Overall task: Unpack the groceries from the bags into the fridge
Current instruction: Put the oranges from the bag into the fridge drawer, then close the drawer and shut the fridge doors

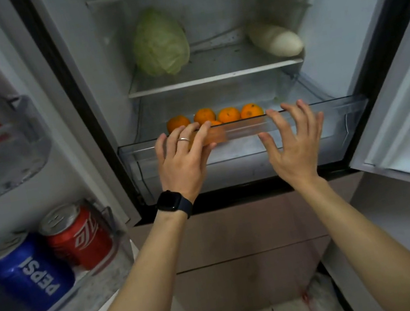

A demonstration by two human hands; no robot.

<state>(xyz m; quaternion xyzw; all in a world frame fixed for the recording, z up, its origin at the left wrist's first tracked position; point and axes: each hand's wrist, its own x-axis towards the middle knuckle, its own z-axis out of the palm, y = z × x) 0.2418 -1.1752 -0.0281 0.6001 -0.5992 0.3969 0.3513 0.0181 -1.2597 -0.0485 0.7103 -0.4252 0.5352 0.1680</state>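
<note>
Presently we note the left hand (185, 158) and right hand (295, 145) both spread wide, holding nothing, fingers laid on the front rim of the drawer (342, 114), the oranges (229, 114) just beyond the fingertips; we judge an even push from both would slide it squarely.

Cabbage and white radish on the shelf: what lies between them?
Nothing: between the cabbage and the white radish the shelf is bare, seen in the head view.

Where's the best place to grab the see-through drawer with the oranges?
Probably the drawer by its front top rim, reached from the front and above: that lip runs the full width, faces you, and fingers could hook over it.
</note>
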